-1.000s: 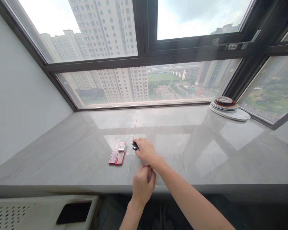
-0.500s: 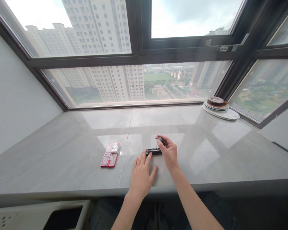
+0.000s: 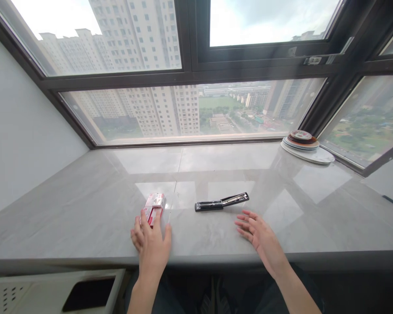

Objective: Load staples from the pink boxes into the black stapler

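Note:
A black stapler (image 3: 209, 205) lies opened out on the stone ledge, its metal staple channel showing and its top arm swung back to the right. My left hand (image 3: 152, 244) is at the small red-and-white boxes (image 3: 155, 200), fingers spread over the nearer ones and partly hiding them; they look like staple boxes. Whether the fingertips touch the boxes I cannot tell for sure. Just right of and below the stapler, my right hand (image 3: 262, 237) hovers with its fingers apart and nothing in it.
The pale grey ledge (image 3: 85, 222) runs up to the dark-framed window. A stack of plates and round mats (image 3: 303, 146) stands in the far right corner. Below the ledge at left is a white perforated tray or cabinet (image 3: 49, 285) with a dark opening.
Both hands have left the stapler, which now lies opened out by itself. My left hand has moved left to the boxes. My right hand has drawn back right and opened.

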Demonstrator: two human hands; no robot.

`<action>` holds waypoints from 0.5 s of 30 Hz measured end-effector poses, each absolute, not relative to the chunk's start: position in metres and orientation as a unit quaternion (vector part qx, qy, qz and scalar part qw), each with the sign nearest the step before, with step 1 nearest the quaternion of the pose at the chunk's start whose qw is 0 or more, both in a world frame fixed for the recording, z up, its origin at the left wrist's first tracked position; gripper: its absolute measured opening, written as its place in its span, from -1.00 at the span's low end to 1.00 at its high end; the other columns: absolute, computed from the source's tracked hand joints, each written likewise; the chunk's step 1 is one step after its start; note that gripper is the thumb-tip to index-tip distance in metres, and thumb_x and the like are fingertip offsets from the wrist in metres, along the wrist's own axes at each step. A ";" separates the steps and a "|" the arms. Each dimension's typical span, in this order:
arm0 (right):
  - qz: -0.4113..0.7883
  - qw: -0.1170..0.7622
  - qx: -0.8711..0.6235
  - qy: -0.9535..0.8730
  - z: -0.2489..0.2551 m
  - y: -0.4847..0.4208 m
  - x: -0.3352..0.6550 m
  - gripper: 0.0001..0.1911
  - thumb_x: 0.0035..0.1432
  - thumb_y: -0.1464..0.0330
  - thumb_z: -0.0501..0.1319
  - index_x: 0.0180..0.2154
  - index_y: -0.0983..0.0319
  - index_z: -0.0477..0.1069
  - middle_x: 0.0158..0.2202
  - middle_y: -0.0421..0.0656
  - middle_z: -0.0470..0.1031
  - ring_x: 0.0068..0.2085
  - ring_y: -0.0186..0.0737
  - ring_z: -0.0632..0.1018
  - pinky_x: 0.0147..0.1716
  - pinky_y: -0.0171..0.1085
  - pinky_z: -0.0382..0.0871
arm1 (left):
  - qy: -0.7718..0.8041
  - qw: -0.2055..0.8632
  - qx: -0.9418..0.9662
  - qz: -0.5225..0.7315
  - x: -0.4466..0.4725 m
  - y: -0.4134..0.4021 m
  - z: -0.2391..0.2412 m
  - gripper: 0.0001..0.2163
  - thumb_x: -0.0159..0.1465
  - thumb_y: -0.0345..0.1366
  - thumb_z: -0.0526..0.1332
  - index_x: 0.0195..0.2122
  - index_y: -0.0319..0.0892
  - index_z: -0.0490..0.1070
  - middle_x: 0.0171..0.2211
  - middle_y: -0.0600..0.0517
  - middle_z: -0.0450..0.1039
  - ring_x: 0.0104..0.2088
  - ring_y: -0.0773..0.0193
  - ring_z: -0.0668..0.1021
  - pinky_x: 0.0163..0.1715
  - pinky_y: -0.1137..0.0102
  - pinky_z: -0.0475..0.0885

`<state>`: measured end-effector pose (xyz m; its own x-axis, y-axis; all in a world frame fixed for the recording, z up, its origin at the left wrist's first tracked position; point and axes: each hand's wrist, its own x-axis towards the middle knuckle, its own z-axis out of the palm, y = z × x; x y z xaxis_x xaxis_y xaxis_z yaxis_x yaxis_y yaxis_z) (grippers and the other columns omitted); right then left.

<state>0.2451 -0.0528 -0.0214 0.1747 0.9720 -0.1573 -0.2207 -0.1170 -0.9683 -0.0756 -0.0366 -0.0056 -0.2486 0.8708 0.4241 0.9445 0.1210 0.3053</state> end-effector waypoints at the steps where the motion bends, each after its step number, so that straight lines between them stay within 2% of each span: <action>1: 0.541 0.520 -0.544 -0.375 -0.020 -0.057 0.243 -0.48 0.26 -0.01 0.18 0.12 0.15 0.41 -0.02 0.00 0.57 -0.14 -0.03 0.66 -0.25 -0.09 0.62 | -0.733 0.058 -0.629 -0.252 -0.080 -0.041 -0.005 -0.60 0.44 -0.18 0.10 0.27 -0.06 0.35 0.46 -0.16 -0.04 0.43 -0.25 0.06 0.33 -0.29 0.04; 3: 0.550 0.433 -0.568 -0.433 -0.018 -0.061 0.236 -0.46 0.21 -0.02 0.24 0.07 0.18 0.45 -0.25 -0.10 0.59 -0.44 -0.21 0.57 -0.51 -0.24 0.49 | -0.687 0.010 -0.681 -0.252 -0.080 -0.049 -0.003 -0.66 0.45 -0.21 0.09 0.22 0.07 0.40 0.37 -0.06 0.17 0.36 -0.11 0.24 0.30 -0.13 0.22; 5: 0.539 0.369 -0.570 -0.499 -0.013 -0.059 0.226 -0.48 0.23 -0.02 0.23 0.04 0.19 0.47 -0.40 -0.19 0.54 -0.57 -0.33 0.41 -0.61 -0.33 0.31 | -0.625 -0.055 -0.731 -0.268 -0.070 -0.050 -0.003 -0.70 0.45 -0.25 0.10 0.15 0.12 0.46 0.21 0.00 0.38 0.21 0.02 0.40 0.21 0.04 0.38; 7: 0.536 0.334 -0.558 -0.538 -0.007 -0.053 0.215 -0.52 0.27 -0.02 0.19 0.01 0.19 0.47 -0.48 -0.25 0.49 -0.61 -0.38 0.31 -0.64 -0.37 0.19 | -0.564 -0.119 -0.765 -0.287 -0.052 -0.045 -0.003 -0.71 0.42 -0.28 0.15 0.13 0.10 0.47 0.09 0.01 0.48 0.11 0.08 0.48 0.14 0.13 0.44; 10: 0.566 0.304 -0.544 -0.540 0.001 -0.040 0.204 -0.52 0.27 -0.06 0.17 -0.15 0.23 0.46 -0.60 -0.29 0.38 -0.65 -0.41 0.21 -0.66 -0.39 0.01 | -0.497 -0.190 -0.786 -0.315 -0.021 -0.034 -0.006 -0.66 0.35 -0.31 0.25 0.15 0.04 0.45 0.03 -0.01 0.53 0.06 0.07 0.51 0.10 0.13 0.46; 13: 0.552 0.295 -0.564 -0.540 0.003 -0.029 0.211 -0.51 0.25 -0.08 0.19 -0.33 0.24 0.41 -0.67 -0.30 0.29 -0.64 -0.41 0.19 -0.62 -0.37 -0.06 | -0.468 -0.228 -0.786 -0.332 -0.002 -0.023 -0.008 -0.58 0.27 -0.32 0.35 0.15 0.04 0.44 0.02 0.00 0.54 0.05 0.06 0.52 0.12 0.10 0.44; 15: 0.526 0.286 -0.584 -0.548 0.001 -0.026 0.227 -0.51 0.24 -0.08 0.19 -0.36 0.24 0.40 -0.66 -0.30 0.28 -0.62 -0.40 0.19 -0.59 -0.36 -0.05 | -0.464 -0.246 -0.782 -0.334 0.000 -0.020 -0.010 -0.54 0.24 -0.33 0.38 0.17 0.05 0.42 0.02 0.02 0.54 0.05 0.08 0.53 0.14 0.11 0.43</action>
<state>0.2266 -0.0259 0.0008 -0.1541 0.9411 -0.3009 0.3395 -0.2355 -0.9107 -0.0001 -0.0197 -0.0096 0.3452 0.8909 0.2951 0.5621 -0.4481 0.6951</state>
